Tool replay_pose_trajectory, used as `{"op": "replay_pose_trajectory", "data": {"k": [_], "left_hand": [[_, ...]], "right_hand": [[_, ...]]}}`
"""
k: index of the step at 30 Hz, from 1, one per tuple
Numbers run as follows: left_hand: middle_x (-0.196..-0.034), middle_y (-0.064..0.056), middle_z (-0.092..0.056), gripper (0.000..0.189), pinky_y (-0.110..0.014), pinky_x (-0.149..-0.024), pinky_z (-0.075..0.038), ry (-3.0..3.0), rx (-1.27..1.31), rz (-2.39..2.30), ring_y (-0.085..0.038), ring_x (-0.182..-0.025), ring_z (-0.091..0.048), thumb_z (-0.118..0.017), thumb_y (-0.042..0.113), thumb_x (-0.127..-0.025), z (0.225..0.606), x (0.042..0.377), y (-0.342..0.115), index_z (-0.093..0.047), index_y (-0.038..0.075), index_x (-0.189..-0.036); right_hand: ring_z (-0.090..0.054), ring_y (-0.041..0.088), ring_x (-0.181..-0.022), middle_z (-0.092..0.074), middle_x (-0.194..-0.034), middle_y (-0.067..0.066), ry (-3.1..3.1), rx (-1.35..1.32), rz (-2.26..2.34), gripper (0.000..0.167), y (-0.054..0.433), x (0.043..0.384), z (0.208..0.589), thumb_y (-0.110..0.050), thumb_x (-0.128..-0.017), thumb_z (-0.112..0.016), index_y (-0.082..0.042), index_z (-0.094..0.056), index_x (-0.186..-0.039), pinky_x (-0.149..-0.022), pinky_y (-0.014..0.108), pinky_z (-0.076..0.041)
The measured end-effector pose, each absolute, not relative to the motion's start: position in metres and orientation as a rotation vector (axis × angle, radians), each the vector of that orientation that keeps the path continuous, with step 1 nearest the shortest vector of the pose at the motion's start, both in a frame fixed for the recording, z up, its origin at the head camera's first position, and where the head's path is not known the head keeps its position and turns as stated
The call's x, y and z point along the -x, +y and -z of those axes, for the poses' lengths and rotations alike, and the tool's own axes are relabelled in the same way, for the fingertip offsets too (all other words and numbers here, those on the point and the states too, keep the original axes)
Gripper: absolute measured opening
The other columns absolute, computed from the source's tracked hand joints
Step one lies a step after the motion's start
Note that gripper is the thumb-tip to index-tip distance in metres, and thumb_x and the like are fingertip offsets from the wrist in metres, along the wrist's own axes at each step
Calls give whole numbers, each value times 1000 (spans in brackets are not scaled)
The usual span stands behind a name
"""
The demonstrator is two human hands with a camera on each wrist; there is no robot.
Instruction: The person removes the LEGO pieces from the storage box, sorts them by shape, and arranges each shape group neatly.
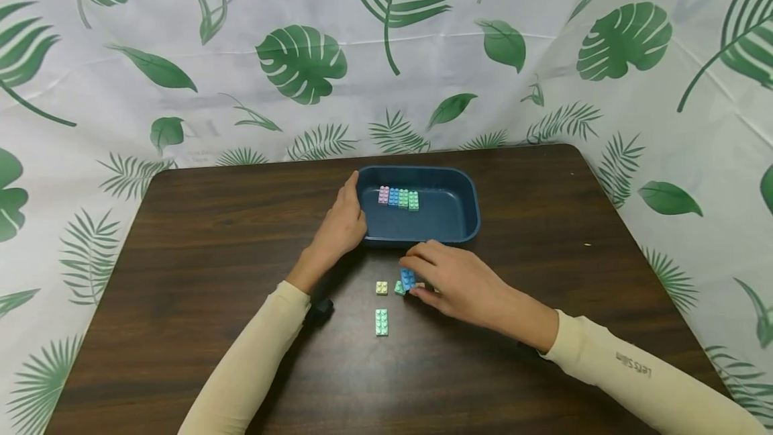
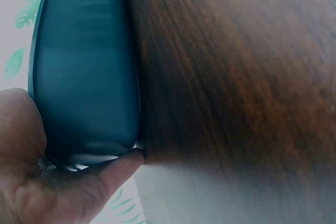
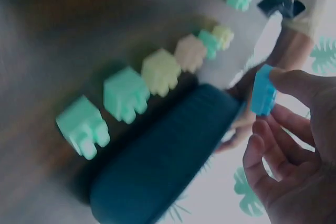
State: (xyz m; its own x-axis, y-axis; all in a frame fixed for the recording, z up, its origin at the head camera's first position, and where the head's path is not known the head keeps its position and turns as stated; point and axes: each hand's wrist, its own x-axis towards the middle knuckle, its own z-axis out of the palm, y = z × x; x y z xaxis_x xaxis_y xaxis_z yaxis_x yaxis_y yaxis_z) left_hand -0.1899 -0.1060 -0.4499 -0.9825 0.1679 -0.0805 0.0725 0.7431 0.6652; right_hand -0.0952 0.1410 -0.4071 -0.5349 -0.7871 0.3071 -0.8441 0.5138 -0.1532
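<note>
My left hand (image 1: 343, 221) grips the left end of a dark blue tray (image 1: 443, 217), its thumb (image 2: 123, 171) at one corner in the left wrist view. Four-by-two style toy bricks stand in a row inside: pink (image 1: 383, 195), blue (image 1: 394, 197) and two green (image 1: 413, 201). In front of the tray, my right hand (image 1: 455, 279) pinches a blue toy brick (image 3: 263, 90) between thumb and fingertips, above the table. Beneath and beside it lie a small green brick (image 1: 400, 288), a small yellow brick (image 1: 382, 288) and a partly hidden peach brick (image 3: 190, 53).
A longer green brick (image 1: 382, 322) lies nearer me on the dark wooden table (image 1: 229, 267). The right wrist view shows another yellow brick (image 3: 160, 72) and two green bricks (image 3: 126, 94) along the tray's near side. A leaf-patterned cloth (image 1: 235, 86) hangs behind the table.
</note>
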Motion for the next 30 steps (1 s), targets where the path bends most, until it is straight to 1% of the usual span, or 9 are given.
{"op": "replay_pose_trajectory", "data": {"k": [7,13,19,26,30], "left_hand": [[-175,-21,-21,73,-59,-123,-38,2805,-193,-1059,-39,-156,-37,-40,10,-109,450,190,-107,-2,14,-171],[-175,-20,-22,73,-59,-124,-37,2809,-204,-1060,-38,-156,-37,-39,10,-109,451,190,-107,-2,14,-171],[-175,-21,-21,73,-59,-122,-39,2814,-222,-1069,-38,-156,-38,-39,10,-108,451,190,-108,-2,12,-171],[-175,-20,-21,73,-57,-123,-38,2800,-202,-1086,-38,-156,-38,-40,10,-109,452,190,-107,-3,14,-171],[-175,-19,-22,73,-56,-123,-39,2796,-201,-1095,-38,-156,-39,-41,9,-109,452,190,-108,-4,14,-171]], "right_hand": [[-65,9,-99,-69,-115,-4,-2619,-1516,-405,43,139,84,426,-35,-88,-88,-16,-73,-124,-85,26,-60],[-64,8,-99,-68,-114,-6,-2650,-1559,-360,40,138,76,439,-37,-92,-83,-18,-72,-125,-84,25,-60],[-64,7,-99,-68,-115,-7,-2665,-1580,-329,39,135,72,446,-41,-93,-81,-20,-72,-125,-84,26,-60],[-62,7,-97,-68,-115,-7,-2668,-1590,-313,40,135,70,452,-44,-94,-80,-20,-72,-125,-82,25,-59],[-61,7,-99,-68,-116,-8,-2682,-1589,-325,42,135,70,452,-46,-94,-79,-21,-71,-128,-83,26,-59]]}}
